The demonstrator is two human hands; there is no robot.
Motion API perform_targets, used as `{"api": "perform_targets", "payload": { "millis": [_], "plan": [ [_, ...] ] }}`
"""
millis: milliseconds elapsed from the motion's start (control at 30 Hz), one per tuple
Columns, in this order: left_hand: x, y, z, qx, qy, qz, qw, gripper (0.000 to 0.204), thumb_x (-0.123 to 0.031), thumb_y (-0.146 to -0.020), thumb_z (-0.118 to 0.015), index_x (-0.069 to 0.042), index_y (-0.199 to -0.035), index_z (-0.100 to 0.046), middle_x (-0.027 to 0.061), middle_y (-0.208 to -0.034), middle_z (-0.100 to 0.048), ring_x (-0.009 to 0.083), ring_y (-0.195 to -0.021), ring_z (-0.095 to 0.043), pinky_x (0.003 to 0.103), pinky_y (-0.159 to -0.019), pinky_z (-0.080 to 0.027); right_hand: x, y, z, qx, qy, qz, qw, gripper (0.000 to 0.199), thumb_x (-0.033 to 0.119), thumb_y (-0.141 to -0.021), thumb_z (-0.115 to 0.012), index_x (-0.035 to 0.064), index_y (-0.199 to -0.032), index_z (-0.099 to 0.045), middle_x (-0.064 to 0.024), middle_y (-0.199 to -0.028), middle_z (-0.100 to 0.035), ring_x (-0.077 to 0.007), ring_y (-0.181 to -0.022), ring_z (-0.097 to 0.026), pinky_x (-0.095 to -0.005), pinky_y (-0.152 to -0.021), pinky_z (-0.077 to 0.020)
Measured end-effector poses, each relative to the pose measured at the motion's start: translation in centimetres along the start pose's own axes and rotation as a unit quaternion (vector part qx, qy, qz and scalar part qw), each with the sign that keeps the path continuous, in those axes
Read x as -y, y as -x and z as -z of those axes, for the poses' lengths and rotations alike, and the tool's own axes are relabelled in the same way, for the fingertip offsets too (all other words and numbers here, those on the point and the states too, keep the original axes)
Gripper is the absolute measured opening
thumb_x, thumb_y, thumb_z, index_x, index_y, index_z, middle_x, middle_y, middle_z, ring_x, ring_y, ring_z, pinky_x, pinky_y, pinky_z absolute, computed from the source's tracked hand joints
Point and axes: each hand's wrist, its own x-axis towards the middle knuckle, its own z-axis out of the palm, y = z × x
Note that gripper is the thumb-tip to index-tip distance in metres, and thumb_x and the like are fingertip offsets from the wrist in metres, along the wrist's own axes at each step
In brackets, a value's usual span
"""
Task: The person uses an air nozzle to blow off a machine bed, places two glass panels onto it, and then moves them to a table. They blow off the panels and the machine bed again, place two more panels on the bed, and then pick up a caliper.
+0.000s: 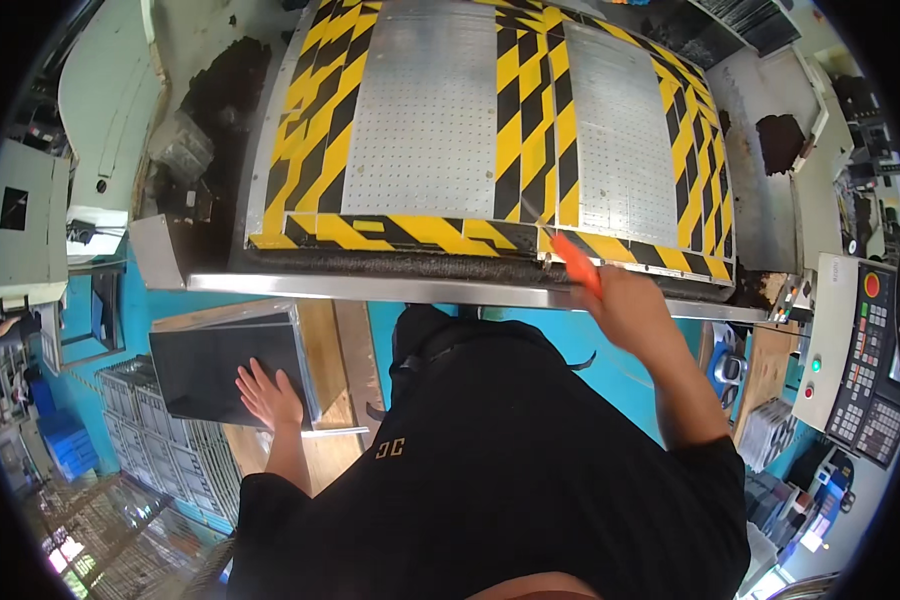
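Observation:
My right hand (625, 305) is wrapped round the handle of an orange-handled tool (574, 260). Its thin shaft, slightly blurred, points up and left over the front edge of the machine bed; the exact kind is unclear. The bed carries perforated metal plates (420, 120) bordered by black-and-yellow striped tape (400, 233). On the left, my left hand (270, 397) lies with fingers spread on the top of a dark flat panel (220, 360). That panel rests on a wooden surface beside the machine, below its front rail.
A metal rail (450, 290) runs along the machine's front. At the right stands a control panel (865, 360) with buttons and a red knob. Grey crates (160, 430) are stacked at the left. Dark debris (225, 85) lies in the trough left of the bed.

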Motion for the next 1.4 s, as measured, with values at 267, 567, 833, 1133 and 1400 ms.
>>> {"api": "perform_targets", "payload": {
  "millis": [267, 567, 833, 1133, 1400],
  "plan": [
    [-0.3, -0.5, 0.1, 0.007, 0.010, 0.000, 1.000, 0.066, -0.041, -0.097, -0.047, -0.019, -0.155, -0.025, 0.0130, -0.163, -0.017, 0.0343, -0.150, -0.013, 0.051, -0.120, -0.013, -4.2, -27.5, 5.8, -0.109, -0.223, -0.029, 0.968, 0.061, 0.056, -0.092, -0.058, -0.0038, -0.087, -0.062, -0.0139, -0.067, -0.061, -0.0219, -0.054, -0.061, -0.0372, -0.052, -0.0489],
    [0.4, 0.8, 0.5, 0.024, 0.031, 0.026, 0.999, 0.066, -0.041, -0.095, -0.050, -0.015, -0.153, -0.030, 0.0148, -0.162, -0.018, 0.0351, -0.150, -0.013, 0.051, -0.120, -0.012, 7.8, -32.1, -2.2, -0.120, -0.103, 0.310, 0.938, 0.046, 0.042, -0.091, -0.054, -0.0010, -0.083, -0.067, -0.0115, -0.068, -0.065, -0.0270, -0.056, -0.066, -0.0384, -0.052, -0.0514],
    [0.4, -0.2, 0.9, 0.017, 0.027, 0.001, 0.999, 0.067, -0.042, -0.095, -0.048, -0.015, -0.153, -0.029, 0.0154, -0.162, -0.018, 0.0358, -0.150, -0.013, 0.051, -0.120, -0.011, 8.5, -40.0, 1.1, -0.081, -0.323, 0.102, 0.937, 0.045, 0.039, -0.091, -0.056, -0.0043, -0.086, -0.064, -0.0141, -0.066, -0.065, -0.0255, -0.053, -0.064, -0.0400, -0.051, -0.0495],
    [0.7, -0.4, -0.8, 0.002, 0.013, -0.003, 1.000, 0.068, -0.045, -0.095, -0.049, -0.018, -0.154, -0.028, 0.0151, -0.162, -0.019, 0.0377, -0.148, -0.017, 0.055, -0.118, -0.017, 10.7, -19.7, 0.1, -0.015, 0.003, 0.184, 0.983, 0.041, 0.039, -0.093, -0.054, 0.0000, -0.103, -0.059, -0.0236, -0.099, -0.067, -0.0419, -0.088, -0.066, -0.0501, -0.076, -0.0529],
    [0.3, -0.3, -0.8, -0.016, 0.021, -0.018, 0.999, 0.066, -0.045, -0.097, -0.047, -0.018, -0.154, -0.027, 0.0148, -0.161, -0.019, 0.0383, -0.148, -0.017, 0.055, -0.117, -0.018, 7.4, -0.9, 0.9, -0.026, 0.044, 0.237, 0.970, 0.030, 0.030, -0.086, -0.070, 0.0021, -0.093, -0.059, -0.0169, -0.086, -0.065, -0.0355, -0.082, -0.065, -0.0439, -0.070, -0.0530]
  ]
}}
